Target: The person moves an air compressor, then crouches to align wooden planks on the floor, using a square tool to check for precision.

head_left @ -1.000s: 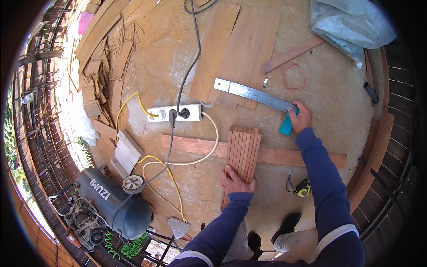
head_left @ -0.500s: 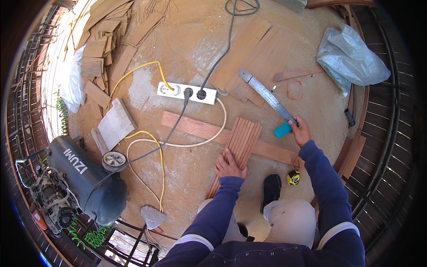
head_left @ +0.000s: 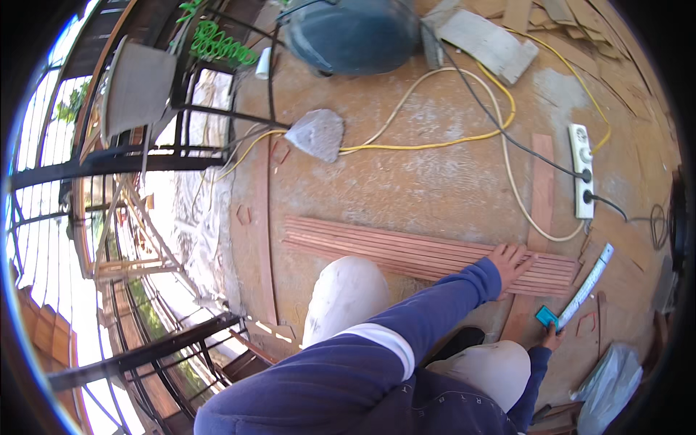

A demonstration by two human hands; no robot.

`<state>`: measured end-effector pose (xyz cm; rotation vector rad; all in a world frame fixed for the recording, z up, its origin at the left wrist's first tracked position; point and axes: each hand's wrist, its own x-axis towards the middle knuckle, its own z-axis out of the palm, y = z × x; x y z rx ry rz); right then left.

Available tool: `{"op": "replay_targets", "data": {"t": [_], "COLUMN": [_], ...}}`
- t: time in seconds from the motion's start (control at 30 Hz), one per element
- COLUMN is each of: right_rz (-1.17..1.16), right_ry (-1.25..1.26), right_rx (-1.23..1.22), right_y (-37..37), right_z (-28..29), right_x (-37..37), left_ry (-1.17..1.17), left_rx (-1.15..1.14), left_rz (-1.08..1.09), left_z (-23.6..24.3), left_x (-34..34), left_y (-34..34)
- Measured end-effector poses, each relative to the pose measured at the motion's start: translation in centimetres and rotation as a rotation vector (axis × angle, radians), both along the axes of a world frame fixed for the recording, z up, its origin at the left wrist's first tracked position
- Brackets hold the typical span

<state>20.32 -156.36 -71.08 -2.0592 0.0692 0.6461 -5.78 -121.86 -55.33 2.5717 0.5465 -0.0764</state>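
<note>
This is an outdoor woodworking spot on a raised deck. Grooved decking boards (head_left: pixel 428 254) lie mid-frame on a dusty floor (head_left: pixel 435 181), an air compressor (head_left: pixel 351 32) sits at the top, a power strip (head_left: pixel 582 170) with cables at right, and offcuts (head_left: pixel 580 14) pile in the upper right.

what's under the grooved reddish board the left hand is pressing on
The grooved reddish board lies flat on the dusty wooden floor, its right end across a plain plank. The left hand rests on top. Anything directly beneath the board is covered.
</note>
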Motion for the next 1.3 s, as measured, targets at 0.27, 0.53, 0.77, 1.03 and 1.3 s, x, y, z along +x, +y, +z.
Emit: {"op": "replay_targets", "data": {"t": [0.27, 0.53, 0.77, 1.03, 1.3], "right_rz": [-0.058, 0.029, 0.056, 0.005, -0.263], "right_ry": [-0.033, -0.196, -0.17, -0.077, 0.1], "right_rx": [-0.098, -0.328, -0.326, -0.16, 0.31], "right_y": [1.9, 3.2, 2.9, -6.0, -0.4], "right_z": [1.5, 9.0, 12.2, 16.3, 17.1], "right_x": [1.5, -3.1, -7.3, -5.9, -9.9], "left_ry": [-0.25, -0.209, -0.228, -0.136, 0.018], "left_rx": [0.228, 0.255, 0.277, 0.128, 0.076], "left_rz": [0.341, 0.444, 0.486, 0.358, 0.303], "left_z": [-6.1, -9.1, -8.2, -6.1, -1.0], "left_x": [-3.6, -11.9, -15.1, -16.6, -16.3], "left_y": [-3.8, -2.8, -4.3, -2.6, -1.1]}}
